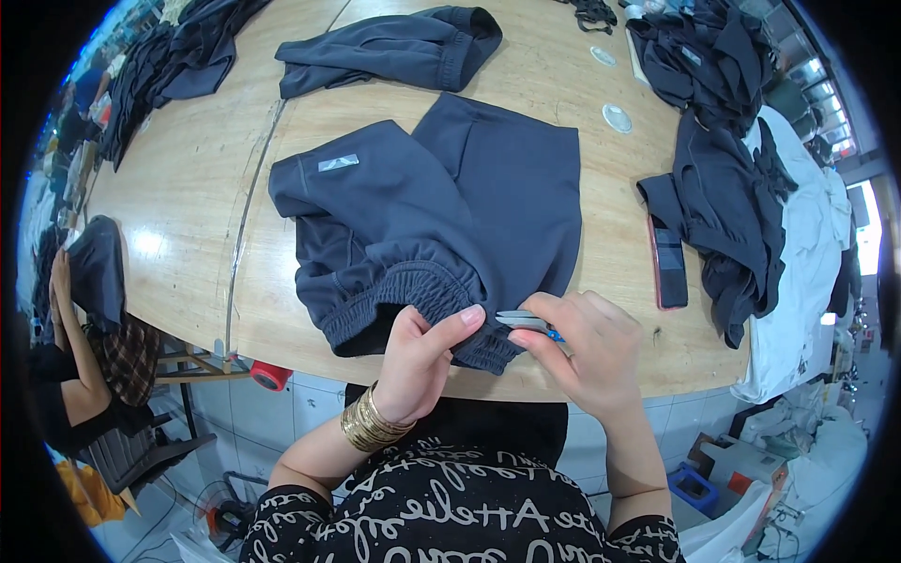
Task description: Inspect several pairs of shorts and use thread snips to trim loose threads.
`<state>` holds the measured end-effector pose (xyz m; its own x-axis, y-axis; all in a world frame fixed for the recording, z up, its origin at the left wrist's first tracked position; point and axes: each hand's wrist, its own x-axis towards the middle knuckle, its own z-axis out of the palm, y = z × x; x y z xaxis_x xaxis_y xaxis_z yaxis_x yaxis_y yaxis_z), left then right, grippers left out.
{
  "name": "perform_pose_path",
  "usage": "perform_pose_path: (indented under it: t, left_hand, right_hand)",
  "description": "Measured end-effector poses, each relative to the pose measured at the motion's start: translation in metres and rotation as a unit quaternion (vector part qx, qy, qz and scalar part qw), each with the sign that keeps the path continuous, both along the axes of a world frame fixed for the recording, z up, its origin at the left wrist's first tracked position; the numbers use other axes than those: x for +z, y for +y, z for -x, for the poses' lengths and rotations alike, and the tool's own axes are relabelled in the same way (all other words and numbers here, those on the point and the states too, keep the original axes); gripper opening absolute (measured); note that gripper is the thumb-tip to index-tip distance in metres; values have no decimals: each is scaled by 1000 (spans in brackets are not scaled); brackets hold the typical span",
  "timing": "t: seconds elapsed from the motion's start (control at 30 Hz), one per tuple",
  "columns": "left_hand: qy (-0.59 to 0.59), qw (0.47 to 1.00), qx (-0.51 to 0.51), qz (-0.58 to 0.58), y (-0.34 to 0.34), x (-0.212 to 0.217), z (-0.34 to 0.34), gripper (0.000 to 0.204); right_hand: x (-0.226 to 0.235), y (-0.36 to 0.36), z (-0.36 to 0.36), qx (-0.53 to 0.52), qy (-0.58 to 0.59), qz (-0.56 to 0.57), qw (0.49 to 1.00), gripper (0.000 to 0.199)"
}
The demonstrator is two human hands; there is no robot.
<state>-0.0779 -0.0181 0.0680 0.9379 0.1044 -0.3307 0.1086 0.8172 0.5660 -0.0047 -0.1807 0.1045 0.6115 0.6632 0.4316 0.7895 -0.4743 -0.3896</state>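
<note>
Dark blue-grey trousers (pixel 404 197) with a gathered elastic waistband (pixel 422 291) lie spread on the wooden table in front of me. A small shiny tag (pixel 339 163) shows on one leg. My left hand (pixel 427 352), with gold bangles at its wrist, pinches the waistband between thumb and fingers. In my right hand (pixel 587 347) is a pair of thread snips (pixel 522 320), grey blades pointing left at the waistband near my left thumb. The blades are close to the cloth; whether they touch it I cannot tell.
Another folded dark garment (pixel 394 52) lies at the far side. Dark garments are piled to the right (pixel 732 216), beside a phone (pixel 668 267) and white cloth (pixel 802 235). Round pale discs (pixel 617 118) mark the tabletop. At left, another person's arm (pixel 80 324) holds dark cloth.
</note>
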Motion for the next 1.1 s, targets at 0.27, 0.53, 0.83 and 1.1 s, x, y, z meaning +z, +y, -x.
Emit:
perform_pose_path:
  t: [0.27,0.53,0.83,1.1]
  left_hand:
    - [8,1000,0,-5,0,-2,0,6]
    - [15,1000,-9,-23,0,-4,1,4]
    - [18,999,-9,-37,0,-5,1,6]
    - [-6,995,-17,-96,8,-3,3,16]
  right_hand:
    - [2,4,0,9,29,-7,1000,25]
    - [5,5,0,8,39,-13,999,24]
    - [1,2,-3,7,-17,1,1000,23]
    - [2,-2,0,-15,-13,-37,999,23]
